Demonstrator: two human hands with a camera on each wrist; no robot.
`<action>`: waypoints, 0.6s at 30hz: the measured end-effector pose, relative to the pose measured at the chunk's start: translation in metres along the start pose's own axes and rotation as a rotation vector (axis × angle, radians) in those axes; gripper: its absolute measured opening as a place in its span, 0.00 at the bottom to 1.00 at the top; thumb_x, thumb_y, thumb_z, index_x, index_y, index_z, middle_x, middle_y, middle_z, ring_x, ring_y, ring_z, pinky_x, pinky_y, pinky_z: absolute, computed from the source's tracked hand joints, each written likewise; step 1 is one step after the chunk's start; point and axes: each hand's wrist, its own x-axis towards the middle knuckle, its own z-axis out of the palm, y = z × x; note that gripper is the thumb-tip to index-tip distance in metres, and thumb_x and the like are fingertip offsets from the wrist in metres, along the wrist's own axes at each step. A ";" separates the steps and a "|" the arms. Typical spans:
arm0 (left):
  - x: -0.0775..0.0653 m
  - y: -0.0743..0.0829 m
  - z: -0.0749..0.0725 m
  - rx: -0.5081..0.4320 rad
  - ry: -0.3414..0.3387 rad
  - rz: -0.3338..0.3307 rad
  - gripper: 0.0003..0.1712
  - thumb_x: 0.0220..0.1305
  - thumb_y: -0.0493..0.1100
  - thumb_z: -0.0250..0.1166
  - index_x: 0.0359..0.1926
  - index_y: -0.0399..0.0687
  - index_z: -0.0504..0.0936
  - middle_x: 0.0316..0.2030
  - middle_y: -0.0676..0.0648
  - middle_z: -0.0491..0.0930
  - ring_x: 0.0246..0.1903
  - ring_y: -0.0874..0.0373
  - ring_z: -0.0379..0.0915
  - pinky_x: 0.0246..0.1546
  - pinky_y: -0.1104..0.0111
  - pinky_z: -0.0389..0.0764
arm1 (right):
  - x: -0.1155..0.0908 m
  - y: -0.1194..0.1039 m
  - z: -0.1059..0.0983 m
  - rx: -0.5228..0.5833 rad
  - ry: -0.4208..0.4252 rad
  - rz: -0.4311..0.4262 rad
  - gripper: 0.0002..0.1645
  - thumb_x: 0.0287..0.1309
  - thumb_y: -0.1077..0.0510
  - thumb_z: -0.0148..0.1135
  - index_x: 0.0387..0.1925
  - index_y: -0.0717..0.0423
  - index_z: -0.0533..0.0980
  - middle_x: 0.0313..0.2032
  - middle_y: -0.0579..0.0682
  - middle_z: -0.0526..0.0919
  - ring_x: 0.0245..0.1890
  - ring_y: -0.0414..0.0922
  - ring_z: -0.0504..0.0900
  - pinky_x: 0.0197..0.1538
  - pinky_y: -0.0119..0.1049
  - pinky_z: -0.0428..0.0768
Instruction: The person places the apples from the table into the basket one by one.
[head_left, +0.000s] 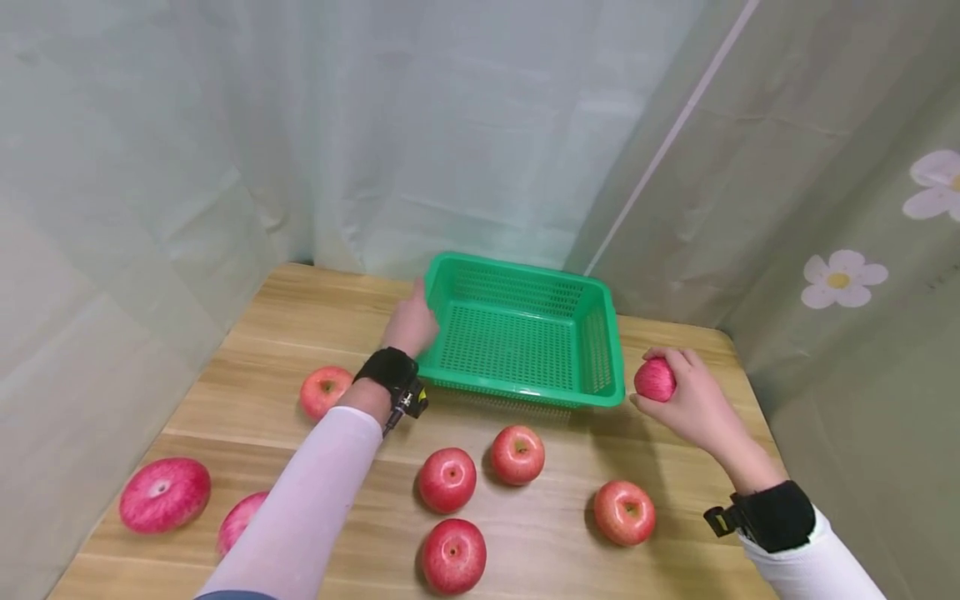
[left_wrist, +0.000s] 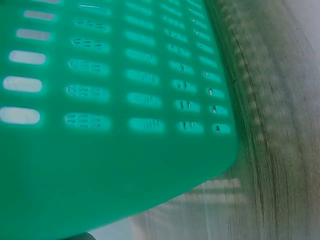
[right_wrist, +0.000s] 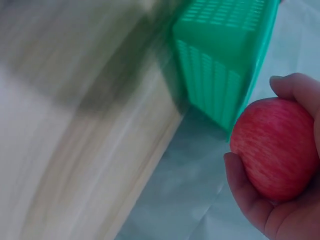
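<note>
My left hand [head_left: 412,323] holds the left rim of a green plastic basket [head_left: 525,393], one finger pointing along the edge. In the left wrist view the perforated basket wall [left_wrist: 115,165] fills most of the picture and the fingers are out of sight. My right hand [head_left: 693,400] grips a red apple [head_left: 655,381] between thumb and fingers, just to the right of the basket. Seen from the right wrist, the apple [right_wrist: 275,150] sits against the palm, with the basket [right_wrist: 215,65] beyond it. Inside the basket only the bare slotted floor shows.
Several apples lie on the wooden table [head_left: 555,550]: one apple [head_left: 517,455] before the basket, one apple [head_left: 624,512] to the right, one apple [head_left: 326,392] by the left wrist, and a pinker one [head_left: 165,495] far left. A curtain [head_left: 480,125] hangs around the table.
</note>
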 end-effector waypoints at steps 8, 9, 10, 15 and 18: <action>0.001 -0.002 0.005 -0.016 -0.002 -0.009 0.44 0.82 0.38 0.49 0.87 0.46 0.35 0.36 0.38 0.81 0.24 0.50 0.75 0.25 0.59 0.76 | 0.029 -0.011 0.006 0.050 0.012 -0.007 0.37 0.54 0.53 0.81 0.62 0.59 0.75 0.57 0.62 0.76 0.52 0.60 0.77 0.43 0.55 0.84; 0.000 -0.002 0.005 -0.016 -0.004 -0.009 0.44 0.82 0.38 0.49 0.87 0.46 0.35 0.36 0.38 0.81 0.24 0.49 0.75 0.25 0.59 0.76 | 0.032 -0.013 0.007 0.056 0.009 -0.013 0.37 0.54 0.54 0.81 0.62 0.59 0.75 0.57 0.63 0.76 0.52 0.60 0.77 0.43 0.56 0.84; 0.000 -0.002 0.005 -0.017 -0.006 -0.009 0.44 0.82 0.38 0.49 0.87 0.46 0.35 0.36 0.37 0.81 0.24 0.49 0.76 0.25 0.59 0.76 | 0.035 -0.014 0.008 0.064 0.005 -0.018 0.37 0.54 0.54 0.80 0.63 0.60 0.75 0.58 0.63 0.75 0.52 0.60 0.77 0.44 0.56 0.84; -0.001 0.000 0.003 0.000 -0.004 -0.003 0.44 0.82 0.38 0.48 0.87 0.44 0.36 0.35 0.37 0.81 0.25 0.49 0.76 0.25 0.59 0.76 | 0.054 -0.022 0.016 0.078 -0.023 -0.037 0.37 0.55 0.56 0.78 0.64 0.60 0.73 0.59 0.65 0.73 0.52 0.61 0.77 0.44 0.57 0.85; 0.000 0.000 0.002 0.011 0.005 0.001 0.44 0.81 0.37 0.48 0.87 0.44 0.36 0.35 0.37 0.81 0.25 0.48 0.76 0.24 0.59 0.76 | 0.067 -0.026 0.022 0.079 -0.062 -0.039 0.40 0.56 0.54 0.78 0.65 0.61 0.71 0.60 0.66 0.72 0.52 0.62 0.78 0.45 0.57 0.86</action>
